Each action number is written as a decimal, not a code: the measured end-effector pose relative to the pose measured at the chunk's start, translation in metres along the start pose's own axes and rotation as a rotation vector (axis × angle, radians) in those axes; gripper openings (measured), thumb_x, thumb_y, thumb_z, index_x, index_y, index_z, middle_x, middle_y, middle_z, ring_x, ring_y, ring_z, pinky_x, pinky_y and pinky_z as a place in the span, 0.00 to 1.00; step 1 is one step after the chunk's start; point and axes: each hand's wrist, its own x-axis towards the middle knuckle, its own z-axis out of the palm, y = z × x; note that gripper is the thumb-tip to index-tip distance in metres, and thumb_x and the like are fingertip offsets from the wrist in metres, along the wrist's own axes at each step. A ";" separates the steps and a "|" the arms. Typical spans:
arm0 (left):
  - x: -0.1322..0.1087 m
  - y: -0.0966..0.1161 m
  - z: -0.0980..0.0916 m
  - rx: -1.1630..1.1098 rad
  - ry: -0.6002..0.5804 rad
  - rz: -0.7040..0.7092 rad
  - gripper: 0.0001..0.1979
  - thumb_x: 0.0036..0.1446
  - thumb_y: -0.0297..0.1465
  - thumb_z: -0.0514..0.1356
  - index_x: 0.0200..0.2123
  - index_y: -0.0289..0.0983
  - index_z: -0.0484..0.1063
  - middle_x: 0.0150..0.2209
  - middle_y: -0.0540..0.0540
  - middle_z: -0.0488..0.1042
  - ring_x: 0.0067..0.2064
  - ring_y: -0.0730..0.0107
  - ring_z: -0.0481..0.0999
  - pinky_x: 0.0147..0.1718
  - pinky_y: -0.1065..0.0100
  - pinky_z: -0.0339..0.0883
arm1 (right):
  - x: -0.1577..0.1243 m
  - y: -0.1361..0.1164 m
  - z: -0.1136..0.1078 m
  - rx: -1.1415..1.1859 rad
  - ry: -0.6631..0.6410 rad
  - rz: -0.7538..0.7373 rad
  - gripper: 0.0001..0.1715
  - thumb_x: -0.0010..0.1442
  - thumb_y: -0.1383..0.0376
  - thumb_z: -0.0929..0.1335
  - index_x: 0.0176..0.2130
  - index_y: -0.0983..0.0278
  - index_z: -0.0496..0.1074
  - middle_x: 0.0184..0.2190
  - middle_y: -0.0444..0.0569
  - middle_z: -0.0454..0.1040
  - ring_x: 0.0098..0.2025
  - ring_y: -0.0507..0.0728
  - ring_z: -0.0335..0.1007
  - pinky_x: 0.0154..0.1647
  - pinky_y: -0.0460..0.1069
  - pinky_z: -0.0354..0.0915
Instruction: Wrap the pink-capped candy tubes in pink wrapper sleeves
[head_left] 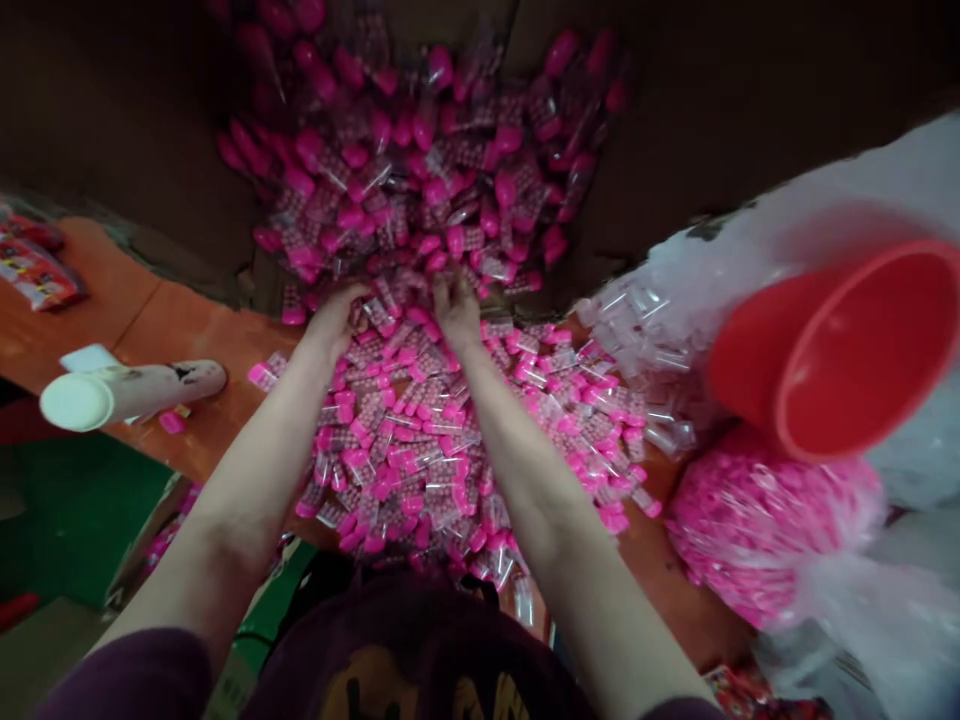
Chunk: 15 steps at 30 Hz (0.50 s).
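Observation:
A heap of small clear bottles with pink caps (405,440), filled with pale pink beads, covers the orange table before me. More pink-capped bottles (427,190) lie in the dark mouth of a cardboard box. My left hand (341,312) reaches to the box's opening, fingers curved and apart against the bottles. Beside it, my right hand (457,308) rests its loosely bent fingertips among the bottles at the same edge. Neither hand visibly grips a single bottle, and some fingertips are hidden in the pile.
Dark cardboard walls (750,100) rise on both sides. At right are a red bucket (750,350), a plastic bag of pink pieces (772,520) and clear empty containers (645,320). A white tube (157,390) and red packets (37,265) lie on the orange tabletop (180,330) at left.

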 end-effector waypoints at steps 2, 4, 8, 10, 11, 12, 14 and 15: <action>-0.003 -0.003 -0.007 -0.019 0.030 -0.002 0.10 0.43 0.28 0.66 0.31 0.39 0.72 0.15 0.59 0.58 0.14 0.79 0.52 0.14 0.71 0.42 | -0.012 -0.018 0.004 -0.003 -0.061 0.122 0.37 0.77 0.49 0.56 0.76 0.63 0.58 0.67 0.63 0.71 0.69 0.70 0.69 0.69 0.69 0.68; -0.007 -0.005 -0.013 -0.030 0.057 -0.008 0.10 0.41 0.28 0.66 0.30 0.39 0.71 0.15 0.59 0.59 0.13 0.79 0.53 0.12 0.72 0.44 | -0.020 -0.030 0.003 -0.008 -0.111 0.162 0.37 0.77 0.48 0.57 0.77 0.58 0.56 0.69 0.61 0.69 0.71 0.72 0.67 0.70 0.73 0.65; -0.014 -0.008 -0.017 -0.062 0.097 0.013 0.10 0.40 0.28 0.67 0.30 0.38 0.72 0.15 0.59 0.61 0.13 0.80 0.56 0.12 0.74 0.48 | -0.032 -0.037 -0.020 0.028 -0.269 0.068 0.44 0.74 0.45 0.62 0.79 0.58 0.50 0.75 0.61 0.61 0.77 0.73 0.56 0.74 0.71 0.59; -0.016 -0.011 -0.015 -0.071 0.130 0.028 0.11 0.40 0.27 0.66 0.32 0.38 0.73 0.16 0.59 0.63 0.13 0.80 0.57 0.12 0.74 0.49 | -0.040 -0.036 -0.035 0.080 -0.380 -0.034 0.46 0.73 0.43 0.63 0.79 0.58 0.51 0.76 0.60 0.59 0.78 0.70 0.55 0.77 0.67 0.59; -0.017 -0.012 -0.014 -0.070 0.146 0.039 0.12 0.41 0.27 0.66 0.33 0.38 0.74 0.16 0.59 0.64 0.13 0.80 0.57 0.12 0.74 0.49 | -0.045 -0.036 -0.040 0.109 -0.435 -0.086 0.45 0.73 0.43 0.63 0.78 0.58 0.52 0.76 0.59 0.59 0.78 0.69 0.56 0.77 0.64 0.59; -0.018 -0.014 -0.012 -0.066 0.160 0.056 0.12 0.41 0.27 0.66 0.34 0.38 0.74 0.17 0.59 0.65 0.14 0.80 0.58 0.12 0.74 0.50 | -0.050 -0.036 -0.044 0.126 -0.480 -0.131 0.44 0.73 0.42 0.62 0.78 0.58 0.54 0.77 0.58 0.58 0.77 0.67 0.58 0.78 0.62 0.59; -0.022 -0.016 -0.010 -0.042 0.183 0.090 0.14 0.42 0.28 0.66 0.36 0.38 0.75 0.18 0.59 0.66 0.14 0.80 0.58 0.13 0.74 0.52 | -0.062 -0.037 -0.044 0.111 -0.524 -0.190 0.44 0.73 0.42 0.63 0.77 0.59 0.56 0.77 0.58 0.56 0.77 0.68 0.58 0.78 0.62 0.58; -0.024 -0.017 -0.009 -0.023 0.195 0.101 0.14 0.43 0.28 0.65 0.37 0.38 0.75 0.18 0.59 0.66 0.15 0.80 0.58 0.13 0.74 0.53 | -0.069 -0.037 -0.041 0.085 -0.521 -0.204 0.45 0.72 0.42 0.64 0.77 0.59 0.56 0.78 0.59 0.56 0.77 0.69 0.58 0.78 0.64 0.58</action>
